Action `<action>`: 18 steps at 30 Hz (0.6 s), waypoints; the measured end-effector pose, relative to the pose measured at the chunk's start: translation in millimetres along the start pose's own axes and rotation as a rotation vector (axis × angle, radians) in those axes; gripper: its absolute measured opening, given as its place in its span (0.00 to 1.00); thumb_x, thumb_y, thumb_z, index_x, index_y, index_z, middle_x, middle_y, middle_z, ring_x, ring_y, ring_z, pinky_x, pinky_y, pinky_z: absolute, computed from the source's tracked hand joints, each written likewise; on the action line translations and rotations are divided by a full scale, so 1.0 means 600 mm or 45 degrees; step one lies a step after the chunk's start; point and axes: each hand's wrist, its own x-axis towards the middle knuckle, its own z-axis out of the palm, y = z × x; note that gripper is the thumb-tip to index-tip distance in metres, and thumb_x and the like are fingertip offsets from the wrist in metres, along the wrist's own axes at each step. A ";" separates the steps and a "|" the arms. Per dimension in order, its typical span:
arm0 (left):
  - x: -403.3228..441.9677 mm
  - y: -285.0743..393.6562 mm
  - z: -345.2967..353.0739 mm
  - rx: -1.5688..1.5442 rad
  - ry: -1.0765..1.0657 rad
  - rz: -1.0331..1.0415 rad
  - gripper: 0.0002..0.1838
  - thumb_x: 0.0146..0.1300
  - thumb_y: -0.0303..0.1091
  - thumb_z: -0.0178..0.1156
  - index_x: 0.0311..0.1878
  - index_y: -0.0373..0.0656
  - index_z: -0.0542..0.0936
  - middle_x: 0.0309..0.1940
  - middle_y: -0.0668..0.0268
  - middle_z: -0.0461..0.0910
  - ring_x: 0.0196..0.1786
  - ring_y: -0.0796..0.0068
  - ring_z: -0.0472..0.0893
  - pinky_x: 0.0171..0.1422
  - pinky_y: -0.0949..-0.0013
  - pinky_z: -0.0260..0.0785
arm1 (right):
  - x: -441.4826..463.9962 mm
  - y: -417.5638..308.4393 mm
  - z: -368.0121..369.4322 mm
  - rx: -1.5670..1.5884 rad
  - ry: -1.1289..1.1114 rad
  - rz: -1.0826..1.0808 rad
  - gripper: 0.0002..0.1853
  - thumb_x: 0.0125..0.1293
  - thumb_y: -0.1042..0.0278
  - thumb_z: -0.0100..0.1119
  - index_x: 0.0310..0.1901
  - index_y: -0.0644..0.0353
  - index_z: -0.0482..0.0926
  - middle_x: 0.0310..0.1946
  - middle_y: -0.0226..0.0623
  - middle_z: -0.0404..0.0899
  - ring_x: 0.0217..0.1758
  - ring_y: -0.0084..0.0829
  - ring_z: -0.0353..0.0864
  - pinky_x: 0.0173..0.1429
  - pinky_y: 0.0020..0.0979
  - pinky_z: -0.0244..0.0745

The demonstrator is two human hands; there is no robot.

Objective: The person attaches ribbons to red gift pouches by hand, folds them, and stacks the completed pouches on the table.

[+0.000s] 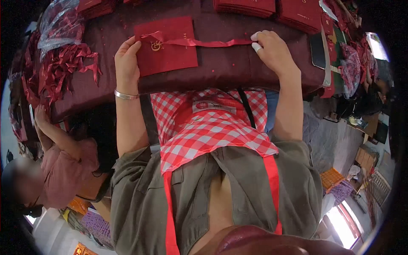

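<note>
- The left hand (128, 55) sits at the left edge of the red card (170, 57), its grip closed there, thumb and fingertips together; whether the ribbon's near end is pinched along with the card, I cannot tell.
- The right hand (273, 50) is out past the card's right side, its grip pinching the far end of the red ribbon (216, 43); white fingertip covers (256, 47) show on it.
- The red ribbon runs nearly level between the two hands, crossing the card's upper half, with a twist in it near the left hand.
- The red card lies on the dark maroon cloth of the counter (233, 78), slightly askew, a gold emblem (157, 45) just below the ribbon.
- Beyond the hands, stacks of red cards (299, 15) stand at the counter's far side.
- To the left, a heap of red ribbons (68, 63) lies beside a clear plastic bag (61, 25).
- A co-worker's hand (41, 115) is near the heap's lower edge, at the counter's left end.
- A silver bracelet (126, 95) circles the left wrist.
</note>
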 end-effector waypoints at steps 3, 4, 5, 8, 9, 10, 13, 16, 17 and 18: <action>-0.009 0.006 0.008 -0.115 0.016 -0.138 0.14 0.62 0.20 0.53 0.52 0.32 0.75 0.46 0.58 0.79 0.47 0.71 0.79 0.54 0.72 0.72 | 0.003 -0.014 -0.009 -0.007 -0.079 0.045 0.09 0.61 0.67 0.55 0.41 0.60 0.78 0.35 0.43 0.79 0.43 0.45 0.78 0.50 0.44 0.72; -0.009 0.002 0.013 -0.210 -0.010 -0.163 0.15 0.63 0.20 0.51 0.54 0.31 0.73 0.47 0.57 0.79 0.48 0.70 0.79 0.56 0.71 0.72 | 0.004 -0.029 -0.014 0.198 -0.024 0.082 0.09 0.61 0.67 0.56 0.40 0.60 0.77 0.34 0.45 0.79 0.41 0.46 0.78 0.49 0.44 0.72; -0.009 -0.002 0.019 -0.305 -0.034 -0.190 0.16 0.63 0.19 0.50 0.55 0.30 0.72 0.47 0.55 0.78 0.49 0.68 0.78 0.57 0.69 0.72 | 0.004 -0.045 -0.016 0.404 0.028 0.122 0.09 0.61 0.66 0.56 0.40 0.61 0.77 0.33 0.46 0.79 0.40 0.47 0.79 0.47 0.43 0.73; -0.015 -0.014 0.057 -0.382 -0.172 -0.219 0.17 0.64 0.19 0.48 0.56 0.28 0.71 0.49 0.54 0.77 0.51 0.67 0.78 0.60 0.68 0.70 | 0.021 -0.115 0.006 0.774 0.219 -0.017 0.10 0.61 0.66 0.58 0.40 0.62 0.76 0.33 0.48 0.79 0.38 0.48 0.80 0.42 0.41 0.74; -0.022 -0.007 0.074 -0.335 -0.172 -0.218 0.17 0.63 0.18 0.48 0.56 0.29 0.72 0.49 0.54 0.78 0.51 0.66 0.78 0.58 0.68 0.72 | 0.030 -0.145 0.020 0.837 0.232 -0.053 0.10 0.61 0.66 0.58 0.40 0.62 0.77 0.33 0.48 0.79 0.38 0.48 0.80 0.42 0.40 0.74; -0.022 -0.006 0.084 -0.333 -0.166 -0.217 0.17 0.63 0.18 0.48 0.56 0.29 0.72 0.49 0.54 0.78 0.51 0.66 0.78 0.58 0.68 0.72 | 0.039 -0.172 0.035 0.902 0.246 -0.090 0.10 0.61 0.67 0.58 0.40 0.63 0.77 0.33 0.48 0.79 0.38 0.48 0.80 0.41 0.40 0.74; -0.023 -0.005 0.092 -0.065 -0.127 -0.202 0.17 0.63 0.19 0.49 0.56 0.31 0.73 0.48 0.56 0.79 0.50 0.68 0.79 0.56 0.70 0.72 | 0.068 -0.223 0.091 1.141 0.283 -0.153 0.10 0.61 0.67 0.59 0.40 0.63 0.77 0.32 0.49 0.80 0.36 0.46 0.81 0.39 0.38 0.75; -0.041 0.015 0.082 0.475 -0.281 0.190 0.17 0.64 0.22 0.52 0.56 0.31 0.74 0.45 0.58 0.81 0.46 0.73 0.80 0.51 0.74 0.72 | 0.075 -0.222 0.114 1.180 0.218 0.041 0.11 0.62 0.68 0.61 0.42 0.65 0.78 0.33 0.39 0.82 0.36 0.25 0.80 0.42 0.28 0.74; -0.052 0.027 0.076 0.685 -0.311 0.285 0.17 0.64 0.24 0.53 0.55 0.30 0.74 0.44 0.59 0.81 0.45 0.76 0.80 0.50 0.75 0.72 | 0.076 -0.221 0.119 1.169 0.237 0.009 0.10 0.62 0.69 0.61 0.42 0.64 0.78 0.33 0.36 0.82 0.36 0.22 0.79 0.42 0.27 0.74; -0.062 0.034 0.071 0.893 -0.345 0.376 0.17 0.64 0.26 0.55 0.55 0.29 0.74 0.44 0.60 0.82 0.44 0.78 0.80 0.48 0.76 0.71 | 0.075 -0.221 0.124 1.172 0.224 0.009 0.10 0.62 0.69 0.61 0.42 0.64 0.78 0.33 0.36 0.82 0.36 0.22 0.79 0.42 0.27 0.74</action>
